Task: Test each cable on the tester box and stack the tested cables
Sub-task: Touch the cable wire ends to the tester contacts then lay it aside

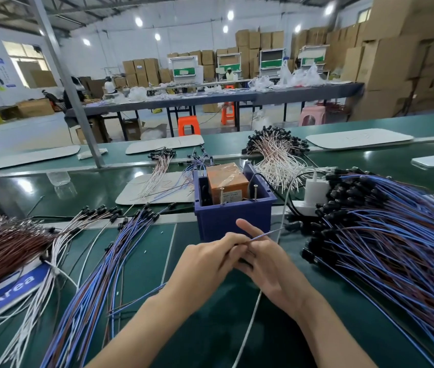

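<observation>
At the near middle of the green worktable, just in front of the tester box, the two hands meet over a single thin blue cable.

- **Left hand**: the fingers are curled, with their tips pinching the cable.
- **Right hand**: the forefinger is straight and points toward the box. The other fingers are partly hidden behind the left hand, so whether they grip the cable cannot be told.
- **Cable**: its free end runs toward the right edge and is not on the box.
- **Surroundings**: a dense heap of cables lies along the right edge, and a looser spread of cables lies along the left. Which of the two is the tested stack cannot be told.

**Likely faults:**
- The light pinch may let the cable slip before it reaches the box.
- The trailing end may snag on the heap or on the white cord that runs beneath the hands.
- A cable laid on the wrong side would mix tested with untested.
</observation>
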Demonstrator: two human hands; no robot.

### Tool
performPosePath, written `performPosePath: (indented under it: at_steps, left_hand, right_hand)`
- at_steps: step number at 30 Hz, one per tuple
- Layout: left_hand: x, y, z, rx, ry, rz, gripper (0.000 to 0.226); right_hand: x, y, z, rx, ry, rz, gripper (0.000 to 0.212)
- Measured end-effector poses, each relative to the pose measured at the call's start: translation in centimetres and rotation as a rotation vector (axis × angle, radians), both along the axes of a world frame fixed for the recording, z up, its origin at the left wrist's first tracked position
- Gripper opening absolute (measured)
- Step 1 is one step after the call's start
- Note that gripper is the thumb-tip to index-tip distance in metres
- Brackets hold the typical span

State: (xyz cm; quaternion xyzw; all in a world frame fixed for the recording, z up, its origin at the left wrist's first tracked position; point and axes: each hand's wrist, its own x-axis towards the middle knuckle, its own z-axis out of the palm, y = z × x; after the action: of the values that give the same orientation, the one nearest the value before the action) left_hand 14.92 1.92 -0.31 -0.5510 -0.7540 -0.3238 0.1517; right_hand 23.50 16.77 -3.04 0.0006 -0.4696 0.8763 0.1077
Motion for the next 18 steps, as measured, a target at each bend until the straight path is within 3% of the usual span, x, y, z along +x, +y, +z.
performPosePath:
  at_steps: [3,5,8,12,14,18]
  left_hand:
    - [-0.2,-0.3,-0.2,-0.045,0.002,-0.064,0.030]
    - [-0.2,-0.6,-0.2,-0.141,0.062,-0.082,0.034]
    - [-0.9,-1.6,-0.2,-0.294,0.130,-0.042,0.036]
    - [-3.5,-3.8,1.4,-0.298,0.408,0.056,0.039]
    - [-4.8,-5.0,2.5,-0.233,0.584,0.155,0.033]
    - [-5.1,-5.8,3.8,-0.193,0.648,0.337,0.028]
  right_hand:
    - [0.2,-0.2,0.2,-0.040,0.030,0.103,0.052]
    - [0.1,-0.1,0.3,-0.088,-0.003,0.022,0.046]
    - [0.2,0.5,0.3,-0.314,0.059,-0.056,0.058]
    - [0.7,2.0,0.5,-0.513,0.094,-0.126,0.062]
    - [0.6,2.2,0.5,-0.484,0.067,-0.145,0.065]
    - [0.2,1.1,0.1,-0.249,-0.019,-0.124,0.060]
